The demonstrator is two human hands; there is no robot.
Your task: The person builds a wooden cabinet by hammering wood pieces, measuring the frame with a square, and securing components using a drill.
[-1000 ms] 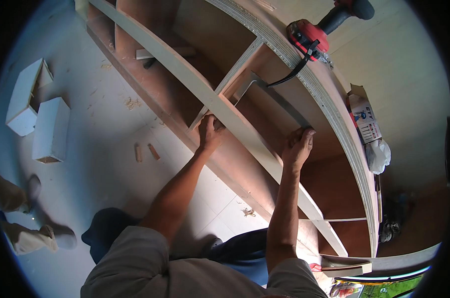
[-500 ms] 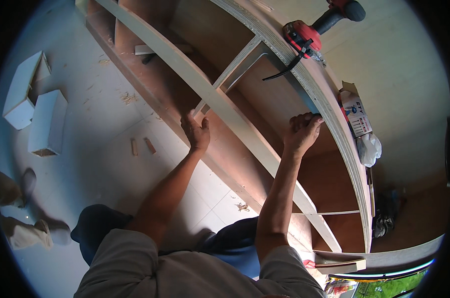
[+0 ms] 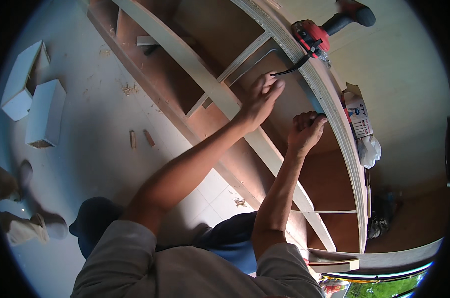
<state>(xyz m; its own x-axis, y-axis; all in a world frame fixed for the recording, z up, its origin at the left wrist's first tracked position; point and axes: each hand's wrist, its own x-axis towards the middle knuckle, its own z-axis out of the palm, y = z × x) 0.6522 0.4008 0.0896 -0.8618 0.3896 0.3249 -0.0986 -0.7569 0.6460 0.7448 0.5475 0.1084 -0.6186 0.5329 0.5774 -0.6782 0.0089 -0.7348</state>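
Observation:
My left hand (image 3: 260,102) reaches over the cabinet's front rail (image 3: 212,84), fingers stretched out. Its fingertips are beside the end of a black strap (image 3: 298,64) that hangs from a red and black cordless drill (image 3: 312,36); I cannot tell whether they touch. The drill lies on the cabinet's top. My right hand (image 3: 306,133) is closed, thumb uppermost, at the inner side of the layered plywood edge (image 3: 338,131). Something dark shows at its curled fingers, too covered to name. Below both hands is an open wooden compartment (image 3: 289,102).
A small printed carton (image 3: 356,111) and a white plastic bag (image 3: 369,151) rest along the cabinet top. Two white box-like pieces (image 3: 46,111), wood offcuts (image 3: 149,138) and shavings (image 3: 129,89) lie on the tiled floor. Another person's legs (image 3: 21,228) are at the lower left.
My left hand has moved up and right, from the lower divider across the front rail to the strap's end. My right hand stays at the plywood edge. The view has shifted slightly.

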